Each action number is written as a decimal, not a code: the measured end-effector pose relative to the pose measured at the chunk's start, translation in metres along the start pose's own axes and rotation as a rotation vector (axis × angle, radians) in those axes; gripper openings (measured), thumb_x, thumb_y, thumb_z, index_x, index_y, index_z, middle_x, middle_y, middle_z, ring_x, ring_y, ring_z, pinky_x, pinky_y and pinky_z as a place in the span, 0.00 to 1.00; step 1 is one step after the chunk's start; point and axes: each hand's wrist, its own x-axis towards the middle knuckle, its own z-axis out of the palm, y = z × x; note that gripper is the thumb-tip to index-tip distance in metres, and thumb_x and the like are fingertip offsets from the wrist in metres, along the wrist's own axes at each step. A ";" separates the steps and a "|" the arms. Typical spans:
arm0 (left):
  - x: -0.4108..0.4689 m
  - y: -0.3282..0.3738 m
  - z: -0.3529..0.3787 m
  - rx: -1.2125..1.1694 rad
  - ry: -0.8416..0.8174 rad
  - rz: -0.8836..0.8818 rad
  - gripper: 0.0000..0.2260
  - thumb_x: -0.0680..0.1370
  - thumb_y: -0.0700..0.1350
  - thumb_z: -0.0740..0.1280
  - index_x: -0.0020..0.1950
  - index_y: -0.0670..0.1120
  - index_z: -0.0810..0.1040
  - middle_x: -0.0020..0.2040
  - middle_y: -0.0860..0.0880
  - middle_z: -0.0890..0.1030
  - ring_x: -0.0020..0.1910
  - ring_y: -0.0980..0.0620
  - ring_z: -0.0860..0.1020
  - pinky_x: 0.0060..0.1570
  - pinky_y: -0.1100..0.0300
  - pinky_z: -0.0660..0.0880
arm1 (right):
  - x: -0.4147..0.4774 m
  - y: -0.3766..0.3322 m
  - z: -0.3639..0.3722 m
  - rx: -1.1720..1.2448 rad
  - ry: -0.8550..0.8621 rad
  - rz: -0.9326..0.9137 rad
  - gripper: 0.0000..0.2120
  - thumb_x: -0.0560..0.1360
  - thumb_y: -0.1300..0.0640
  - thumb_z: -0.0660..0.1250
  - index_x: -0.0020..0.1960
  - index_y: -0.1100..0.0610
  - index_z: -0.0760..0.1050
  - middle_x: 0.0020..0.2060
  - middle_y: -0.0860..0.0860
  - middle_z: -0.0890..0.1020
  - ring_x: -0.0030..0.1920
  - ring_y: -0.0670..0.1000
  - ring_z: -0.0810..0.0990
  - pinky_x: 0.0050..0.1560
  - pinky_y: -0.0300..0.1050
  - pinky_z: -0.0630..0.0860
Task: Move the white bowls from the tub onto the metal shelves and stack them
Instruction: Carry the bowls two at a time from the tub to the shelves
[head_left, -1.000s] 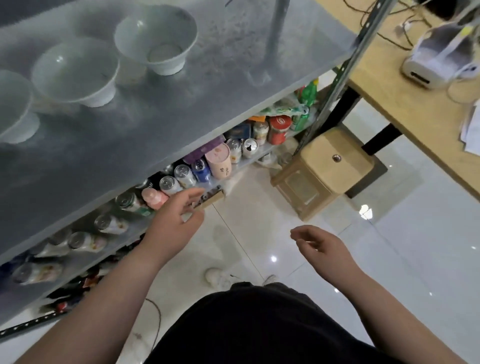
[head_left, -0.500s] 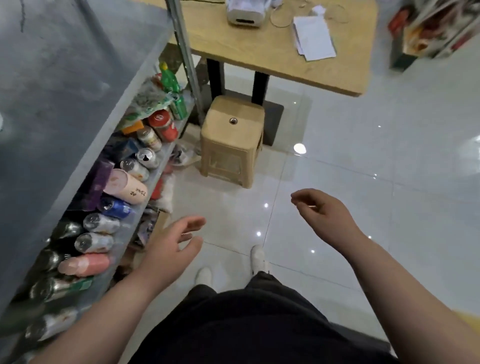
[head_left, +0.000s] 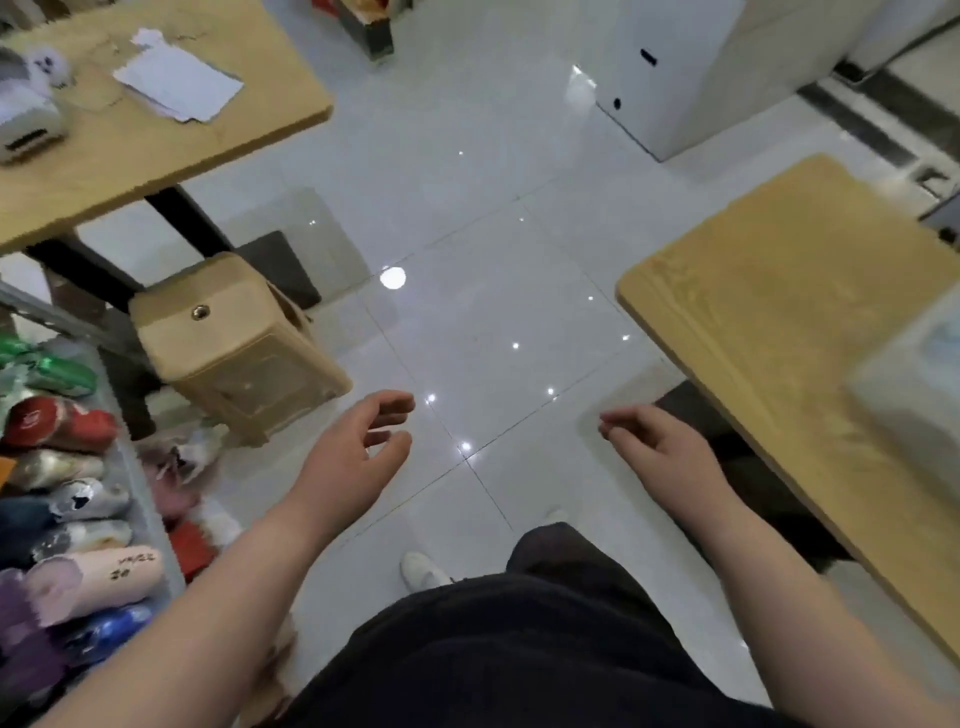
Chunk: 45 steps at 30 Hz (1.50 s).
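Head view. Holds nothing in left hand (head_left: 358, 447) or right hand (head_left: 660, 447), each grip loosely spread above floor right of the stool (head_left: 234, 348), probably ready for fetching; white bowls nowhere in sight.

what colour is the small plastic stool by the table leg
Tan, a pale beige-brown. The small square plastic stool shows best in the head view.

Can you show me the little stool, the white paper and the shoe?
stool (head_left: 223, 325): head view, its tan seat.
white paper (head_left: 179, 83): head view, middle of the sheet.
shoe (head_left: 422, 570): head view, its white toe.
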 end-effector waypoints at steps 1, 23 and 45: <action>0.002 0.013 0.015 0.029 -0.035 0.030 0.16 0.78 0.47 0.64 0.64 0.61 0.73 0.60 0.64 0.78 0.60 0.64 0.76 0.58 0.61 0.74 | -0.016 0.018 -0.010 0.034 0.035 0.033 0.09 0.78 0.54 0.65 0.56 0.44 0.79 0.49 0.38 0.82 0.51 0.35 0.78 0.51 0.32 0.73; -0.043 0.199 0.327 0.201 -0.554 0.256 0.16 0.78 0.40 0.65 0.61 0.57 0.76 0.55 0.63 0.81 0.57 0.63 0.78 0.54 0.66 0.74 | -0.181 0.263 -0.224 0.379 0.554 0.331 0.09 0.77 0.58 0.66 0.50 0.45 0.80 0.44 0.41 0.84 0.49 0.41 0.82 0.53 0.42 0.77; 0.141 0.424 0.568 0.235 -0.651 0.738 0.15 0.77 0.40 0.65 0.62 0.52 0.77 0.54 0.58 0.81 0.54 0.61 0.79 0.54 0.65 0.74 | -0.089 0.313 -0.416 0.150 0.888 0.259 0.09 0.77 0.61 0.66 0.52 0.50 0.80 0.47 0.40 0.82 0.51 0.42 0.80 0.51 0.33 0.74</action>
